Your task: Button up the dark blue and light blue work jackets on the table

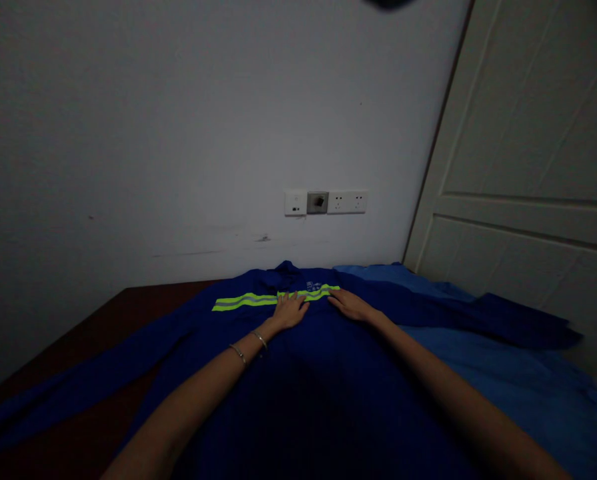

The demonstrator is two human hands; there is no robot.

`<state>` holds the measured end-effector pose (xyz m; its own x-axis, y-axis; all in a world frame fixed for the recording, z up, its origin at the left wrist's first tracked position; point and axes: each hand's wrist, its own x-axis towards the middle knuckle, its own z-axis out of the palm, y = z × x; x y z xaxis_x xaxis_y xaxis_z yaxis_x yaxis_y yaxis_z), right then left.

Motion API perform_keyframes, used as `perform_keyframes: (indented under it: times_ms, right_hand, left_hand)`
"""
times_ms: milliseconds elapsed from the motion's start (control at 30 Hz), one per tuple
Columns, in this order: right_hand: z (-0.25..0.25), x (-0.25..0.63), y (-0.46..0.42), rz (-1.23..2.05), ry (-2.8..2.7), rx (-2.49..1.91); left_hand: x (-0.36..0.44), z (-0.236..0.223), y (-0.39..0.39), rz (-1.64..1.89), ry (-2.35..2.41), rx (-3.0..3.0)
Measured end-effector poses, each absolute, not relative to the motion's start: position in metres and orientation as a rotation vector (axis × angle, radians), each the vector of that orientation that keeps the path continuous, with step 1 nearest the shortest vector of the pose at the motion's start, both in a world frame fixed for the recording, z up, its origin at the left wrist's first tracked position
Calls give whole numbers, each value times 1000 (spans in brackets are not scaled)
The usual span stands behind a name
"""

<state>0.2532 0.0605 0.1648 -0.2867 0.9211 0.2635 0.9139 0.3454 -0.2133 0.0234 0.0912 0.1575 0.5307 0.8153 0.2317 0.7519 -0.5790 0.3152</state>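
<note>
A dark blue work jacket (298, 373) with long sleeves lies spread out in front of me, its collar toward the wall. Across its chest runs a yellow-green reflective stripe (243, 302) with a grey band in it. My left hand (289, 311) rests flat on the chest near the middle of the stripe, fingers spread. Two bracelets circle that wrist. At the right end of the stripe, my right hand (351, 305) lies palm down, its fingertips touching the cloth. White print (313, 285) shows just above the stripe. The nearest part of the jacket is lost in shadow.
Beneath the jacket is a dark red-brown tabletop (103, 320). Lighter blue cloth (498, 380) lies under the right sleeve. A grey wall (178, 133) with a row of sockets (346, 202) stands behind, and a panelled door (523, 147) rises on the right.
</note>
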Motion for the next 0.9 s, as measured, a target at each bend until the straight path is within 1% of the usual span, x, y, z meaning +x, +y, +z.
perform_keyframes:
  times_ms: [100,233,333,467,533,600,667,767,900]
  right_hand:
    - [152,260,61,-31,-2220,-1895]
    - [147,268,61,-99,-2166,-2139]
    - [148,271,63,-75,-2154,-2201]
    - [149,274,65,-6,-2147,-2206]
    - [152,274,63,0,-2149,-2186]
    - [158,270,58,-84,-2150,-2164]
    - [169,260,51,-260,-2161,-2103]
    - [190,228,35,-494,-2236,-1888]
    - [216,163,10,-562,-2368,-1676]
  left_hand:
    - [7,157,104,301,1256,2593]
    - [-7,153,113,270,1136,2635]
    - [-12,152,113,444,1088,2545]
    - [-27,163,110,837,1145,2098]
    - [-40,174,109,942,1153,1892]
    - [-56,185,108,980,1151,1768]
    - [-68,196,107,1018,1161,1698]
    - [-75,212,106,1109,1176,1591]
    - [-57,243,109,1419,1115,1152]
